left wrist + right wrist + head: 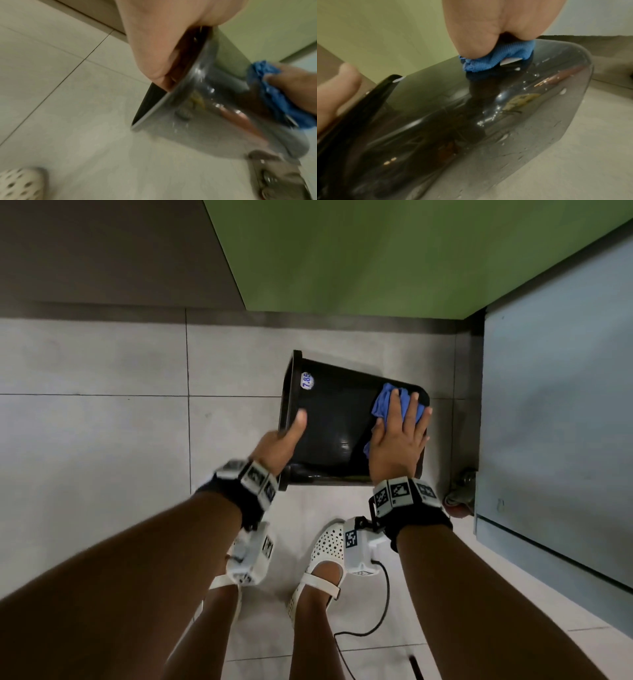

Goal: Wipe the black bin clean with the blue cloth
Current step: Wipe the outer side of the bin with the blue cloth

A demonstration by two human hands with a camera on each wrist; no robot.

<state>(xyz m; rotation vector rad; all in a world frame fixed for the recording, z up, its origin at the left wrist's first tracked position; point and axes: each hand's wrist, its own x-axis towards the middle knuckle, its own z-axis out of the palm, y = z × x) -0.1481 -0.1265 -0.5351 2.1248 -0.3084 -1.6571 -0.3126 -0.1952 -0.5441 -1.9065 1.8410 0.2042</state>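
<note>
The black bin (335, 419) is tipped on its side above the tiled floor, its rim to the left and its base to the right. My left hand (279, 445) grips the rim, thumb lying on the outer wall. My right hand (399, 436) lies flat with spread fingers on the blue cloth (390, 402) and presses it against the wall near the base. The glossy wet wall (471, 121) shows droplets under the cloth (496, 59). A round white price sticker (307, 380) sits near the rim. In the left wrist view the bin (205, 108) and cloth (274, 94) are blurred.
A grey cabinet (555, 422) on a castor (460, 498) stands close on the right. A green wall panel (376, 258) rises behind the bin. My feet in white perforated shoes (325, 556) stand just below it, with a black cable (380, 604) trailing on the tiles.
</note>
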